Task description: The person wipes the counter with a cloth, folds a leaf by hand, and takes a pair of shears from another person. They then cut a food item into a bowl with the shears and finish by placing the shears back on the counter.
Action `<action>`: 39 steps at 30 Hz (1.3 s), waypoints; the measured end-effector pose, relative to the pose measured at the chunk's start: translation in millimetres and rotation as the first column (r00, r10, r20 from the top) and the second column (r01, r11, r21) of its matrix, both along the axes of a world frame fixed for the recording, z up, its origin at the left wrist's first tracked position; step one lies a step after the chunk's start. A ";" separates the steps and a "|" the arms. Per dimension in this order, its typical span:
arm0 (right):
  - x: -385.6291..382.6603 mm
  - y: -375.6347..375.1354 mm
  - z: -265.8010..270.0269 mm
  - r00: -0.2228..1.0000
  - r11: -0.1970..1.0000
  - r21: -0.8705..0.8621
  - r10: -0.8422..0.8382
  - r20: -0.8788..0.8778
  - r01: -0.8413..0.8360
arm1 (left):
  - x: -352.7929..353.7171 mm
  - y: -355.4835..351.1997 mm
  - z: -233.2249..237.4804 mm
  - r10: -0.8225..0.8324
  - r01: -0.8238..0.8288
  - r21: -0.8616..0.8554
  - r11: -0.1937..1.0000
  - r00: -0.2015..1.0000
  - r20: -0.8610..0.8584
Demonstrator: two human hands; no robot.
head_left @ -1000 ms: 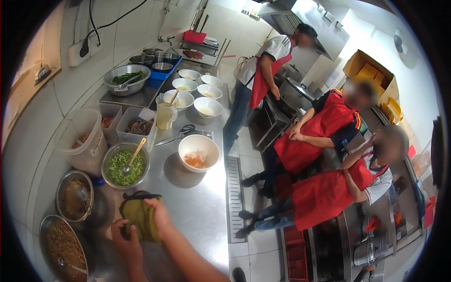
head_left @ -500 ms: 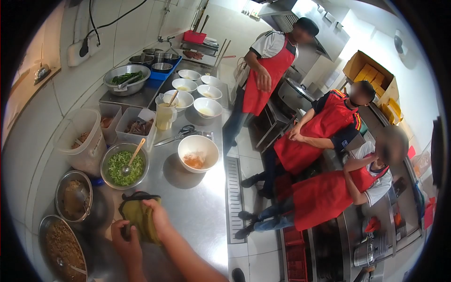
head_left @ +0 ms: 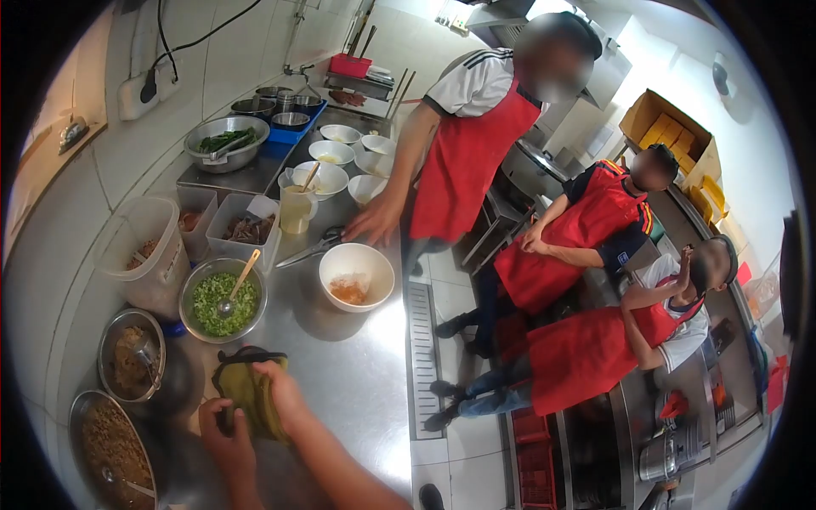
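Low on the metal counter, a folded olive-yellow cloth (head_left: 252, 393) with dark trim is between my hands. My right hand (head_left: 282, 393) is closed over its right side. At the lower left edge, my left hand (head_left: 226, 429) curls its fingers against the cloth; part of its grip is hidden. Just beyond is a steel bowl of chopped green onion (head_left: 223, 299) with a spoon in it. A white bowl (head_left: 380, 277) with orange-red seasoning at its bottom stands farther to the right.
A co-worker's hand (head_left: 380, 219) reaches over the counter by the scissors (head_left: 327, 241). Several white bowls (head_left: 330, 152) and a measuring jug (head_left: 297, 210) stand behind. Steel bowls of food (head_left: 133, 354) line the left. Two more people in red aprons (head_left: 574, 272) stand across the aisle.
The co-worker at the back has leaned in and extended a hand to the counter beside the scissors. The person at far right has raised a hand. My hands stay on the cloth.
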State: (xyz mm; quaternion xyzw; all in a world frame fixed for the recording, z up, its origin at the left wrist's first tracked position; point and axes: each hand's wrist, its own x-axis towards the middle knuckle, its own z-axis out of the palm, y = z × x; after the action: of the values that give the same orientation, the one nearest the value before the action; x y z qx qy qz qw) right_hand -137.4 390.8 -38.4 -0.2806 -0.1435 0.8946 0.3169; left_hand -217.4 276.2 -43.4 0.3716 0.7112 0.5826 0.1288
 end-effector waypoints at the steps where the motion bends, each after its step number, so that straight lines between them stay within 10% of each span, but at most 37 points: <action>1: 0.0 -0.2 -0.4 1.000 1.000 0.027 -0.008 0.009 0.008 | 0.1 0.0 -0.6 -0.002 0.002 0.003 1.000 1.000 0.005; 39: -8.7 -4.9 -2.4 0.969 0.961 0.267 -0.134 0.206 0.076 | -8.4 -2.9 -16.8 -0.028 0.028 0.015 0.999 0.999 0.033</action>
State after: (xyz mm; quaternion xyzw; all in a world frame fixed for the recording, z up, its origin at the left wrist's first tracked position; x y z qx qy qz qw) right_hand -146.1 385.9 -40.8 -0.3429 -0.2774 0.8131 0.3799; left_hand -225.8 273.3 -60.2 0.3727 0.6993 0.5922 0.1462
